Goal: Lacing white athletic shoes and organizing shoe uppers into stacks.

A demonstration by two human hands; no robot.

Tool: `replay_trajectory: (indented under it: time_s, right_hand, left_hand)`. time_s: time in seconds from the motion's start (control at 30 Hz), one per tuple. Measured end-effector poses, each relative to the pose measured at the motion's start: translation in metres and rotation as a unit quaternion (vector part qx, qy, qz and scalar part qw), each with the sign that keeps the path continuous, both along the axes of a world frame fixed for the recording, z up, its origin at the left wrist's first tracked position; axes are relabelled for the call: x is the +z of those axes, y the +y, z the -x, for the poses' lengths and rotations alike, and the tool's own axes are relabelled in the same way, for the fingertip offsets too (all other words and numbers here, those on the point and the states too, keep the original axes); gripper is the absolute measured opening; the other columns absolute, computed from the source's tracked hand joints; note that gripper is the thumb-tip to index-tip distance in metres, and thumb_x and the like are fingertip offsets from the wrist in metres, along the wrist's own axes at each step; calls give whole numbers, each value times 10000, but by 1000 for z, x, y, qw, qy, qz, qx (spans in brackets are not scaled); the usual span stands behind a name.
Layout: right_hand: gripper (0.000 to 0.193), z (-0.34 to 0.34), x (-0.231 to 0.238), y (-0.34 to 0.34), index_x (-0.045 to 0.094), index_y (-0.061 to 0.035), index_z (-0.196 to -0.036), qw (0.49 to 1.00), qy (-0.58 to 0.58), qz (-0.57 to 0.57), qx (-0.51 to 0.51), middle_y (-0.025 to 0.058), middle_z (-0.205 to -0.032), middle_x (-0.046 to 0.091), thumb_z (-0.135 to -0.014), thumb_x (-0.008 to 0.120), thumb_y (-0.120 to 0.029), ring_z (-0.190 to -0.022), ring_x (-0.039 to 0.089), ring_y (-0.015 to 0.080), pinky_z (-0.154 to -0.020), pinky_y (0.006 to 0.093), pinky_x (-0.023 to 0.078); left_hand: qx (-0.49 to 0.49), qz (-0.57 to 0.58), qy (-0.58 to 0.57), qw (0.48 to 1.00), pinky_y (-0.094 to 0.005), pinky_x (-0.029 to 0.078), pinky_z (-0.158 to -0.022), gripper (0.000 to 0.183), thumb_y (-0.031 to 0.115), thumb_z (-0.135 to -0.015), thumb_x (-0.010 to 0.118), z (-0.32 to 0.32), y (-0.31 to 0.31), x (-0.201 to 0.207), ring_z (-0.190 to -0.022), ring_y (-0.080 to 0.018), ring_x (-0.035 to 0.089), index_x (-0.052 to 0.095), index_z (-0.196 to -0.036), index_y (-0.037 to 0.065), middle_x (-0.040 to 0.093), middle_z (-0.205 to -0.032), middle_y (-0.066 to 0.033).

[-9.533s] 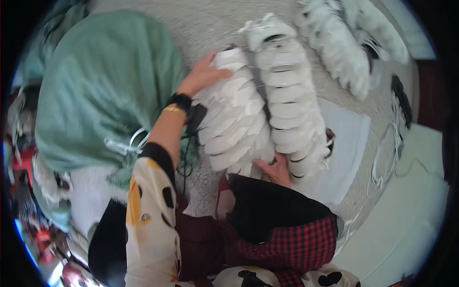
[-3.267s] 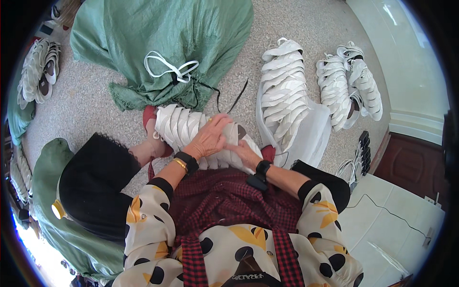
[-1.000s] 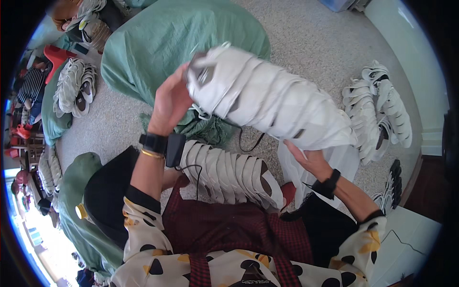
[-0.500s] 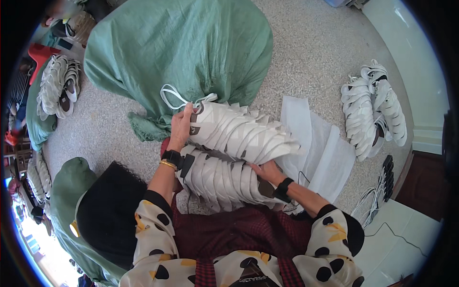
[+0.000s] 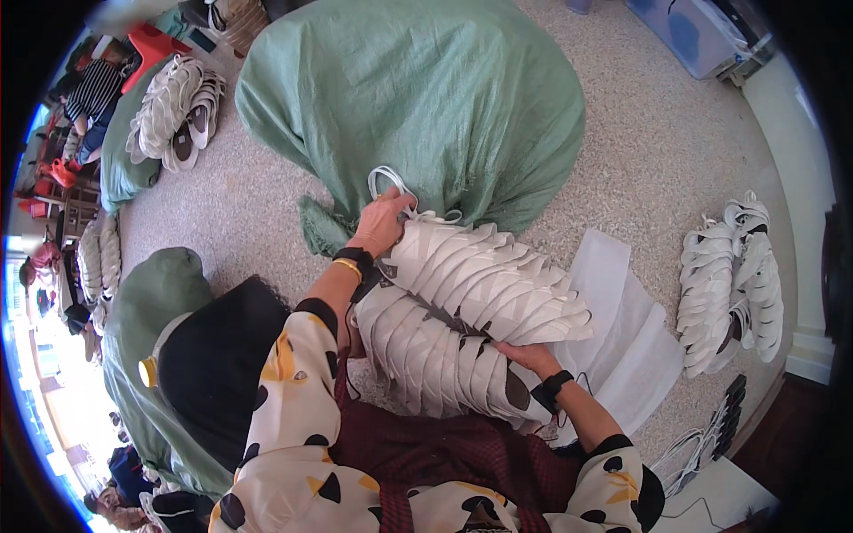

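Two stacks of nested white shoe uppers lie side by side over my lap. At the left end of the far stack (image 5: 489, 275), my left hand (image 5: 382, 222) is closed on a loop of white lace (image 5: 387, 178). The near stack (image 5: 426, 346) lies against my dark red checked apron (image 5: 444, 453) and shows a brown patch at its right end. My right hand (image 5: 530, 357) grips the underside of the far stack near its right end, where the two stacks meet; its fingertips are partly hidden.
A big green sack (image 5: 418, 98) stands ahead, with translucent white sheets (image 5: 613, 311) on the speckled floor at right. More tied upper bundles (image 5: 711, 293) lie far right, above a power strip (image 5: 730, 413). Another bundle (image 5: 173, 111) and a seated person (image 5: 93, 93) are at left.
The whole view has shifted, so most things sit further right and lower. My left hand has moved from the far stack's end onto the lace loop; the right stays by the stacks.
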State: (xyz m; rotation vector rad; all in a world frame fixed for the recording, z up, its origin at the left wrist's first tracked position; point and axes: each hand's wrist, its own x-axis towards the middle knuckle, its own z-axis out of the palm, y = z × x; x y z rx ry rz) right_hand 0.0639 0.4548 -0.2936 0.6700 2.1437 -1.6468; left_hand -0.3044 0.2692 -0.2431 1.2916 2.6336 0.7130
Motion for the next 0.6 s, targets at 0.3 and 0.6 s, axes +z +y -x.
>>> replay_trajectory:
  time_s: [0.3,0.6]
  right_hand:
    - [761,-7,-7,10,561,18,-1353,988,-48,101,-110,117,-1306,642,-760,871,-345,-1159,604,228,-1021,314,461]
    - [679,-11,2,7,688,18,-1153,975,85,-186,-86,204,-1078,727,-767,773,-533,-1050,684,354,-924,412,527]
  left_hand:
    - [255,-206,82,941,-506,502,-714,288,264,-934,582,76,-13,86,-805,-432,657,686,-851,8,679,-832,-230]
    - [265,-468,146,830,-322,471,-607,236,137,-926,476,139,-190,346,-682,-142,579,661,-912,-9,644,-758,-74]
